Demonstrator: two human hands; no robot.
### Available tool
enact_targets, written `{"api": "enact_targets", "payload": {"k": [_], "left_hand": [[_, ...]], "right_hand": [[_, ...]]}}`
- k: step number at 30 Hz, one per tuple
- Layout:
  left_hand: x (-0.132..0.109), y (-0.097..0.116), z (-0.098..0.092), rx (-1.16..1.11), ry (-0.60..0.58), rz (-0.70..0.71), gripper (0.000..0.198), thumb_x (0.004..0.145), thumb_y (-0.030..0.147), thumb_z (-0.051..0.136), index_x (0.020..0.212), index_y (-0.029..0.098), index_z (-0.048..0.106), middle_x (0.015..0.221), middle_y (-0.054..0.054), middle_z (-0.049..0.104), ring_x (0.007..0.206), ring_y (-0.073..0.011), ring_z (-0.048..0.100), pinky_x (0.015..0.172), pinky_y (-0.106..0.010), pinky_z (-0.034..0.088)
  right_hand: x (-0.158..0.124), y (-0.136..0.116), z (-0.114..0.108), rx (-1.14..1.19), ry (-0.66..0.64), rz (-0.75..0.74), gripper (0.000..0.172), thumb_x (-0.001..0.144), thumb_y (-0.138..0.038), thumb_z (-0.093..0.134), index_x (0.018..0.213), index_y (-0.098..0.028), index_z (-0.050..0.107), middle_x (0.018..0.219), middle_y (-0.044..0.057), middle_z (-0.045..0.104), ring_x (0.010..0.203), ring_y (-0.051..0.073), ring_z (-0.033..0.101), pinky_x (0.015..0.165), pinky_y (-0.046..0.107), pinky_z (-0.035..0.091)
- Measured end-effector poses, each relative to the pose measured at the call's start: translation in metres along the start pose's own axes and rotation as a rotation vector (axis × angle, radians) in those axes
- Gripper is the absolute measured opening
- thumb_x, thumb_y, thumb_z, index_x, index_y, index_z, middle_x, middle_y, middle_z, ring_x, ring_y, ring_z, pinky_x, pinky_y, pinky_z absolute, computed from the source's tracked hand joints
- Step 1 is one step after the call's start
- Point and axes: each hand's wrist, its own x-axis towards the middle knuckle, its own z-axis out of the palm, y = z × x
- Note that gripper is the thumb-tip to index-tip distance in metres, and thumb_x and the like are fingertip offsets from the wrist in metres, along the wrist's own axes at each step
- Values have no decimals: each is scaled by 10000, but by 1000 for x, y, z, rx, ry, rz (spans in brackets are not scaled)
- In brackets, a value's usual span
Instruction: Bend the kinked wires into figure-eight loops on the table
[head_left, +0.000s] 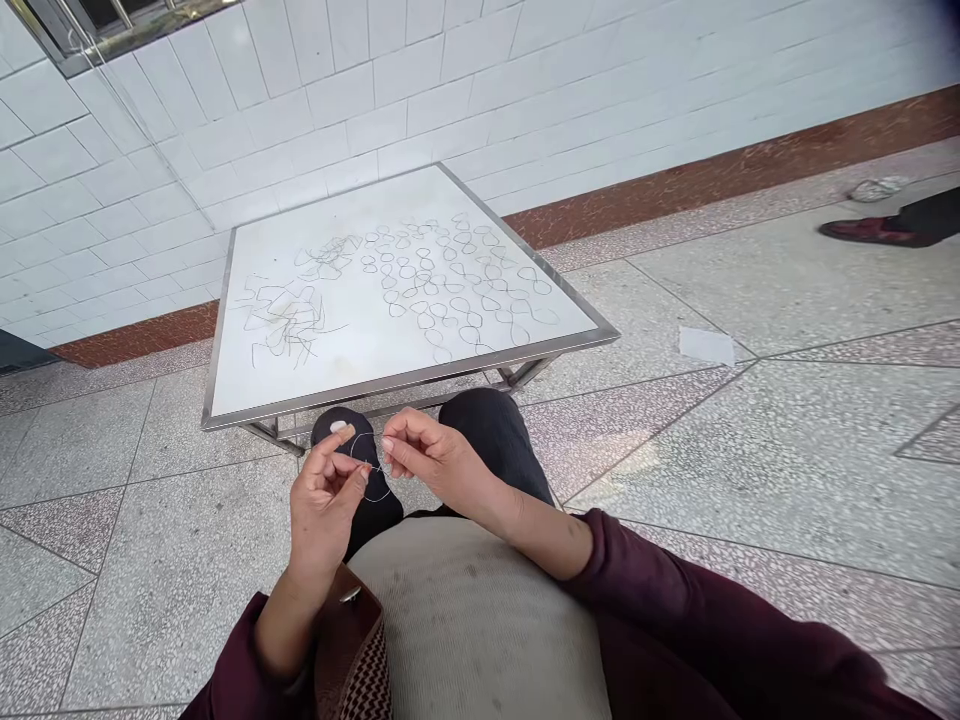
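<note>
Over my lap, my left hand point(330, 500) pinches a thin pale wire point(379, 497) between thumb and forefinger. The wire curves into loops that look like a figure eight. On its upper right part, the thumb and forefinger of my right hand point(420, 452) are closed. Beyond my knees stands a low white table point(300, 390) with a metal rim. Many twisted wire loops point(471, 320) lie spread over its right half. Tangled loose wire pieces point(289, 325) sit in two heaps on the left half.
A white tiled wall point(337, 100) rises behind the table, with a barred window at the upper left. On the speckled floor to the right lies a white paper point(707, 346). Another person's shoe point(874, 232) shows at the far right.
</note>
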Motion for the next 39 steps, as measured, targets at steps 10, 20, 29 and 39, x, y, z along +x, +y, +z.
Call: {"api": "enact_targets", "payload": {"k": [10,20,29,39], "left_hand": [[1,-3,0,-40,-75,-32,434,803,297,752,1209,190,641,694,35,632,675,-112,593,722,-253,494],[6,-3,6,-55,-58,-53,471,793,321,769,1227,197,635,702,32,644,682,-115,593,719,-251,500],[5,5,6,-162,-138,-72,691,799,243,768,1419,261,465,759,37,644,731,-109,602,782,-252,489],[1,6,10,-353,-237,-142,750,755,187,800,1421,249,460,674,75,609,675,-104,622,807,-294,512]], "right_hand": [[3,11,2,60,24,14,213,863,-394,645,830,-203,556,672,-42,616,535,85,560,546,226,465],[3,11,-3,80,7,41,257,830,-418,694,796,-197,566,708,-24,643,534,86,562,504,214,423],[7,12,-21,319,-246,93,304,853,-460,707,969,-180,680,860,16,644,650,83,532,532,193,411],[9,28,-19,570,-509,55,456,813,-482,763,1127,-162,682,831,1,599,609,63,463,525,181,372]]}}
